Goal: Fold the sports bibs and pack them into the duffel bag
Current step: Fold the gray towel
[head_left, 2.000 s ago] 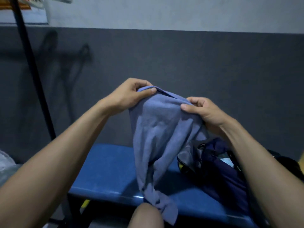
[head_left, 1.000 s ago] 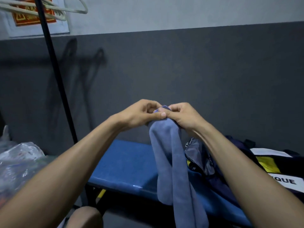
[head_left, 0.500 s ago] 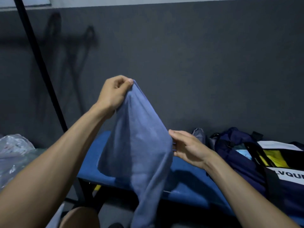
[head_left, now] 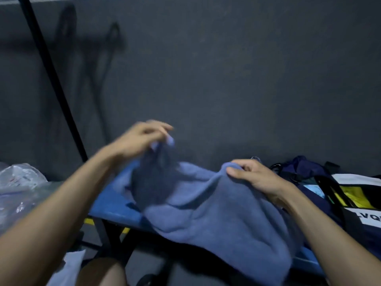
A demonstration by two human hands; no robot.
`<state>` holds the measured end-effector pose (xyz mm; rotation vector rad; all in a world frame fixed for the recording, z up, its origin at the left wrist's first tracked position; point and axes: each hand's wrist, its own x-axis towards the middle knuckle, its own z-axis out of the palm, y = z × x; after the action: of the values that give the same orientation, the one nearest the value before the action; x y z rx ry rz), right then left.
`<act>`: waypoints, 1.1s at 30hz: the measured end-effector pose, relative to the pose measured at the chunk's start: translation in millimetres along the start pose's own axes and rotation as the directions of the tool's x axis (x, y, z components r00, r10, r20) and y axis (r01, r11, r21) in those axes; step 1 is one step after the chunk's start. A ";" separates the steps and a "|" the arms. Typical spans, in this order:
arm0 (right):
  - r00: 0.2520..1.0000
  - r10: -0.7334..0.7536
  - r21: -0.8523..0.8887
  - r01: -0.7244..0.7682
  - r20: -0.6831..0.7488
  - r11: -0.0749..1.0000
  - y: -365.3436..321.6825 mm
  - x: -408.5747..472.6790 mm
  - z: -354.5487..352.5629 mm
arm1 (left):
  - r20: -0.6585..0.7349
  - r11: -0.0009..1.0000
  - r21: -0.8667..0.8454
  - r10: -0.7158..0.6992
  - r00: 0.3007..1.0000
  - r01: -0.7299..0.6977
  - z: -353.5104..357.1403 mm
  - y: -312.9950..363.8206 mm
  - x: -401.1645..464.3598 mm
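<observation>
Blue bib (head_left: 216,213) draped over bench (head_left: 107,207); pinched by right hand (head_left: 257,178), apparently also by blurred left hand (head_left: 140,139).

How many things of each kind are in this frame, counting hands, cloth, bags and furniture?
Hands: 2, left hand and right hand, both gripping the cloth
Blue bibs: 1, blue bib draped over the bench
Duffel bags: 1, duffel bag
Benches: 1, blue bench
Clear plastic bags: 1, plastic bag
Black poles: 1, black pole
Total: 7
</observation>
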<state>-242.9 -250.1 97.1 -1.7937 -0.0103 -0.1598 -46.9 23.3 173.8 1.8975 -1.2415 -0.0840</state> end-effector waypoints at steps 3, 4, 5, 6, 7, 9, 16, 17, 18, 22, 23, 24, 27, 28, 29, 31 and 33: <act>0.996 -0.037 -0.259 0.058 0.084 0.964 -23.0 22.0 25.6 | 0.430 0.997 -0.067 0.000 0.903 0.032 68.8 16.5 3.0; 0.996 -0.022 -0.307 0.046 0.083 0.951 -26.5 26.0 27.7 | 0.449 0.995 -0.097 0.009 0.894 0.039 83.7 16.2 3.5; 0.997 -0.001 -0.322 0.028 0.083 0.946 -27.4 27.6 26.1 | 0.437 0.988 -0.143 0.007 0.899 0.063 91.8 14.1 3.6; 0.995 0.022 -0.322 0.010 0.098 0.947 -25.7 26.4 23.5 | 0.420 0.973 -0.211 0.002 0.908 0.096 95.5 11.5 2.7; 0.992 0.042 -0.322 -0.001 0.120 0.947 -22.2 23.1 21.0 | 0.410 0.962 -0.250 0.000 0.912 0.112 96.7 9.8 2.0; 0.987 0.054 -0.328 -0.001 0.152 0.945 -14.5 16.3 18.5 | 0.401 0.972 -0.220 0.012 0.916 0.084 96.2 7.4 1.6; 0.993 0.115 -0.238 -0.111 0.007 0.965 -11.7 -10.3 -28.4 | 0.125 0.988 -0.108 -0.099 0.987 0.112 77.6 -5.8 5.5; 0.994 0.107 -0.228 -0.108 -0.015 0.968 -11.1 -14.2 -36.5 | 0.076 0.981 -0.135 -0.128 0.989 0.137 74.1 -9.1 5.3; 0.994 0.097 -0.190 -0.103 -0.040 0.976 -11.0 -17.4 -42.4 | 0.038 0.976 -0.155 -0.150 0.988 0.155 72.0 -11.9 5.8; 0.986 0.047 -0.014 -0.050 -0.159 0.999 -20.6 -25.5 -51.5 | -0.059 0.973 -0.179 -0.160 0.985 0.147 74.8 -17.8 13.7; 0.981 0.033 0.025 -0.029 -0.190 0.999 -25.0 -26.2 -51.3 | -0.133 0.976 -0.172 -0.156 0.979 0.132 73.7 -21.7 18.0; 0.975 0.017 0.061 -0.004 -0.222 0.998 -29.7 -26.1 -51.1 | -0.236 0.981 -0.154 -0.153 0.960 0.118 70.2 -25.4 22.7; 0.951 -0.034 0.001 0.036 -0.306 0.999 -52.4 -27.6 -45.9 | -0.471 0.993 -0.083 -0.110 0.875 0.080 45.3 -16.6 30.1; 0.957 -0.051 -0.009 0.050 -0.284 0.999 -59.7 -28.2 -45.0 | -0.461 0.996 -0.077 -0.077 0.884 0.047 36.6 -5.0 30.3; 0.973 -0.053 0.012 0.058 -0.226 0.998 -68.7 -29.5 -42.6 | -0.406 0.996 -0.093 -0.031 0.913 -0.007 29.0 11.2 29.6; 0.995 -0.071 0.029 0.073 -0.067 0.997 -88.5 -31.9 -32.4 | -0.240 0.976 -0.200 0.033 0.970 -0.083 20.7 49.8 25.9; 0.988 -0.150 -0.096 0.146 -0.041 0.985 -105.6 -28.8 -18.8 | -0.149 0.958 -0.257 0.087 0.985 -0.123 20.0 77.5 27.1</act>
<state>-283.2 -241.9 200.2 -1.8811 -0.1033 -0.3145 -98.7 -21.7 223.3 1.5771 -1.1736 -0.0602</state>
